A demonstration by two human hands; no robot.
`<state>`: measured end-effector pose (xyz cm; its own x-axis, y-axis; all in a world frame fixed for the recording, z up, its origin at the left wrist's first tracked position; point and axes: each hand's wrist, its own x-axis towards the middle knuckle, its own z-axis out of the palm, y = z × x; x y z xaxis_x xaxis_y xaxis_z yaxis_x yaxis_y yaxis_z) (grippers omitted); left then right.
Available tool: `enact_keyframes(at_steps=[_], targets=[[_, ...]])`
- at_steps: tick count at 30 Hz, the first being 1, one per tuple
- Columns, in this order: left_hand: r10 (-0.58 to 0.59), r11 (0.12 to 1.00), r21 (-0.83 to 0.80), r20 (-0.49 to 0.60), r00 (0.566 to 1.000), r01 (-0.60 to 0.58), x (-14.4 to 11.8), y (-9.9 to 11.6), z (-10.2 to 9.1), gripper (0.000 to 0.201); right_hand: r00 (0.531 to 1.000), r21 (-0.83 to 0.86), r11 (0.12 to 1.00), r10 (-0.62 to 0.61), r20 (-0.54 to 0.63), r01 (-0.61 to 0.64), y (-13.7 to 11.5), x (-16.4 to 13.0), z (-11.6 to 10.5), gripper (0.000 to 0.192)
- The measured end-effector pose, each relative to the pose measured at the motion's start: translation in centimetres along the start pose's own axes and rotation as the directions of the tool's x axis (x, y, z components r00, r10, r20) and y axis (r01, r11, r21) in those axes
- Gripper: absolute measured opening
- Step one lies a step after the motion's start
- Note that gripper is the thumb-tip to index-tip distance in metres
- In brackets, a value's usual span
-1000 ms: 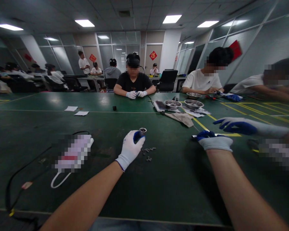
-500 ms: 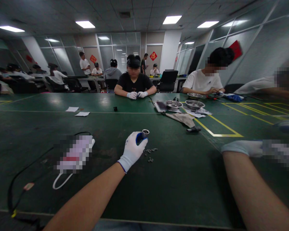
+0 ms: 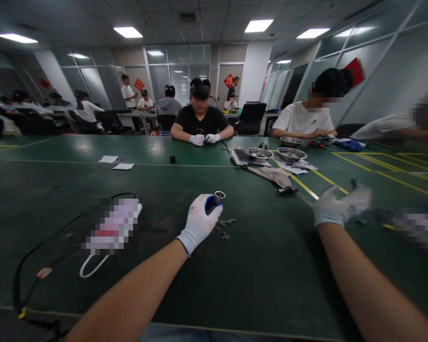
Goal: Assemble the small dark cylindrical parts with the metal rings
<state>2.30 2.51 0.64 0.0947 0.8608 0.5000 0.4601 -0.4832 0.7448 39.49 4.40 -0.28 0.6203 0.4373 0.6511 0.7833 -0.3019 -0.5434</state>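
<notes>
My left hand [image 3: 201, 216], in a white glove with a blue palm, is wrapped round a small round cup-like piece [image 3: 220, 195] with a bright rim. The inside of the piece looks dark, and its lower part is hidden by the hand. Just to the right of the hand, several small metal rings [image 3: 225, 235], like nuts or tiny bearings, lie on the green table [image 3: 264, 285]. My right hand [image 3: 342, 204], gloved the same way, is above the table at the right. Motion blurs its fingers, and I cannot make out whether anything is in them.
A blurred-out lilac device [image 3: 114, 225] with a black cord lies at the left; another blurred-out object [image 3: 417, 228] lies at the right. Farther off are metal bowls [image 3: 291, 154], a beige cloth [image 3: 271, 175], a black tool [image 3: 287, 190] and papers [image 3: 123, 166]. A person [image 3: 201, 116] sits opposite.
My right hand has moved left and away from the blurred-out object at the far right. My left hand keeps its hold on the cup-like piece. The view has shifted slightly.
</notes>
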Motion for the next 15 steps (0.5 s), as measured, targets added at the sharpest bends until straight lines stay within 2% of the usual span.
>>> enact_keyframes(at_steps=[3,5,8,11,15], targets=[[0.012,1.000,0.010,-0.003,1.000,-0.012,0.0,0.0,0.0,0.015,0.978,-0.036,0.999,0.008,0.209,0.000,-1.9,-1.3,1.1,0.064],[0.020,1.000,0.024,-0.004,1.000,-0.020,0.0,0.0,0.0,0.015,0.936,-0.101,0.994,-0.003,0.353,0.041,-2.4,-1.7,2.1,0.064],[0.031,0.998,0.051,-0.004,0.999,-0.031,0.0,-0.1,0.0,0.017,0.867,-0.138,0.982,-0.044,0.496,0.129,-2.1,-1.6,3.3,0.059],[0.041,0.997,0.068,-0.001,0.999,-0.040,0.0,-0.1,-0.1,0.018,0.820,-0.139,0.968,-0.095,0.565,0.208,-1.4,-1.2,3.9,0.050],[0.040,0.996,0.074,0.006,0.999,-0.040,0.1,-0.2,-0.1,0.017,0.844,-0.207,0.969,-0.007,0.537,0.139,-1.4,-1.0,3.4,0.046]])
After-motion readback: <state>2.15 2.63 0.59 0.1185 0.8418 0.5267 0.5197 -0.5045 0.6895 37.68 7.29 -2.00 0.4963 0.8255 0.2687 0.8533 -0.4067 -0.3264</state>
